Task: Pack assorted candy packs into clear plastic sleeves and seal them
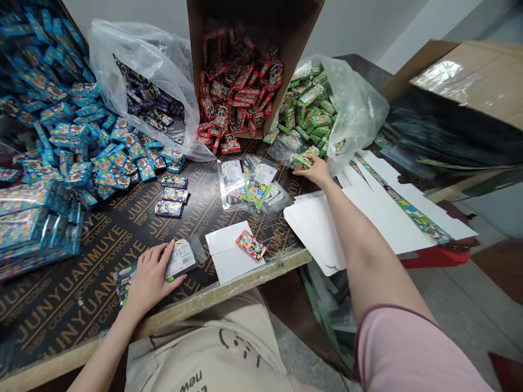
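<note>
My right hand [317,170] is at the mouth of a plastic bag of green boxes, its fingers closed on a small green printed box [301,160]. On the near left of the table, my left hand [152,275] lies with its thumb spread over clear plastic pouches with printed cards [182,257]. Between the hands, a red printed box [250,245] rests on a white paper sheet [223,256]. Three purple boxes [172,194] form a column beyond my left hand. More flat printed pouches [253,182] lie overlapping at the middle of the table.
Loose blue boxes [77,136] are heaped at left behind a wrapped stack [36,228]. At the back stand a bag of purple boxes [143,71], a carton of red boxes [255,117] and the bag of green boxes [355,109]. White cards [314,228] overhang the front edge.
</note>
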Demonstrator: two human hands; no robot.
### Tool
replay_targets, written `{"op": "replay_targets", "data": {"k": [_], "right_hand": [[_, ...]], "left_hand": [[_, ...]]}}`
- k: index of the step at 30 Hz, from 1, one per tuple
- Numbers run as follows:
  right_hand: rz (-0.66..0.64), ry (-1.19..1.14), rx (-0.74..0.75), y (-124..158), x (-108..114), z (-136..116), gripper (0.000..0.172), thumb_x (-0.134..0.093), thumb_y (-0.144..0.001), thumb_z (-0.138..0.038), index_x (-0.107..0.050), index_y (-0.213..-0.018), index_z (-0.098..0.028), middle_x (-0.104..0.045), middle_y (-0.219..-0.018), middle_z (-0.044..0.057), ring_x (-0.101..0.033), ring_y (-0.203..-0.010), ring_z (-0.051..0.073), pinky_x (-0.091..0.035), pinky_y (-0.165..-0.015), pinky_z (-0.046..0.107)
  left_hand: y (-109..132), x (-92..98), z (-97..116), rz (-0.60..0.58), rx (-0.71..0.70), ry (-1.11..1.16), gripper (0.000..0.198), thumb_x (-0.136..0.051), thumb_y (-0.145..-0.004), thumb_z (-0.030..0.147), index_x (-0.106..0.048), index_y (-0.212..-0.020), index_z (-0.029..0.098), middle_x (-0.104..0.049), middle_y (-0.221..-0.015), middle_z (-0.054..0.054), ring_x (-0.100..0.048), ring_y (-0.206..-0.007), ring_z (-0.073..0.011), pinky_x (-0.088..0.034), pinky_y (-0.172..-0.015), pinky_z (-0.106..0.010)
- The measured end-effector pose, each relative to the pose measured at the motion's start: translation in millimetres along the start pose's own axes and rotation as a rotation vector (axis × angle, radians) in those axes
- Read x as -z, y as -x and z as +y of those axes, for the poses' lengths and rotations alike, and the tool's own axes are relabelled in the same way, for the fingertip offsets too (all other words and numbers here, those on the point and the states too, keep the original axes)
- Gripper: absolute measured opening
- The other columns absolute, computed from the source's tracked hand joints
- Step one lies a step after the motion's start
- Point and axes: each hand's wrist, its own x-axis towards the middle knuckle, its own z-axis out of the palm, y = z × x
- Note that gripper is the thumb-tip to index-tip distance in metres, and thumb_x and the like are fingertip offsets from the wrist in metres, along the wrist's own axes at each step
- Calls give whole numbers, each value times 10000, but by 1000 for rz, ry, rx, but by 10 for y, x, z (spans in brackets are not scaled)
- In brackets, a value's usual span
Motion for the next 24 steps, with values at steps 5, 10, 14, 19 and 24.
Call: {"op": "replay_targets", "data": {"k": [5,10,14,19,24], "right_hand": [[-171,-244,-4,544,-328,-736,589,-852,-572,-364,-632,-1074,-150,-713,-965,51,-645,-829,191,-502,-782,317],[-486,-423,136,1143,-799,-1516,550,-822,-602,-434,-662,-1070,-192,-716,-1017,36,-654,-948,249,-483,-913,404],[-442,-406,168,1216,-1063,-1816,307,-704,-727,-488,-711,-828,-198,-694,-1138,95,-581,-1158,301,-344,-1078,485],[-453,-567,191,1459,-1173,-2264,434,-601,-774,-633,-673,-670,-217,-667,-1150,80,-541,-1194,280,-339,-1087,459],[-668,-795,56,2153,-1189,-2735,531,-495,-814,-711,-643,-715,-210,-642,-819,37,-603,-930,225,-484,-901,396]], "left_hand": [[-3,9,10,-7,-3,2,804,-577,-818,574,-351,-1466,155,-557,-1244,-175,-506,-1123,-331,-393,-974,-471],[-16,39,-1,-40,18,45,804,-609,-799,567,-388,-1448,145,-548,-1274,-181,-495,-1154,-339,-383,-994,-480],[12,171,-36,-33,6,182,780,-700,-742,526,-461,-1403,187,-547,-1307,-166,-490,-1205,-336,-319,-1068,-533],[41,473,135,169,186,609,571,-718,-747,477,-616,-1249,225,-600,-1271,-121,-544,-1175,-287,-393,-1036,-466],[-77,596,501,151,522,1350,489,-714,-713,528,-719,-1032,158,-718,-961,-87,-650,-849,-200,-502,-801,-332]]}}
